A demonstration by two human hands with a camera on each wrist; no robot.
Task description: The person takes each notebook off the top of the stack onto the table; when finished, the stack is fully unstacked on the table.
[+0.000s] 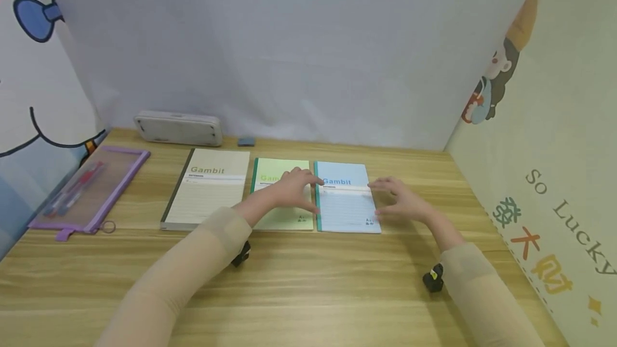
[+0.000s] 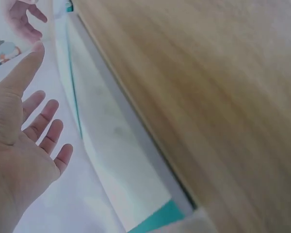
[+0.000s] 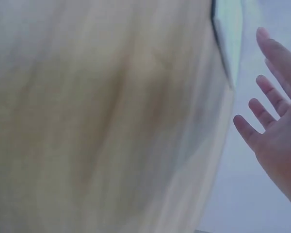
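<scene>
Three Gambit notebooks lie side by side on the wooden table. The blue notebook is at the right, between the two hands. My left hand is over the green notebook, partly covering its title, with thumb and fingertips near the blue notebook's teal spine. My right hand is at the blue notebook's right edge, fingers spread and pointing toward it. Both hands hold nothing; in the wrist views the left fingers and right fingers are extended and apart. The cream notebook with a dark spine lies left of the green one.
A mesh zip pouch with purple edges and pens inside lies at the left. Against the white back curtain stand a pale pencil case and a small blue-grey block. A printed curtain borders the table's right side.
</scene>
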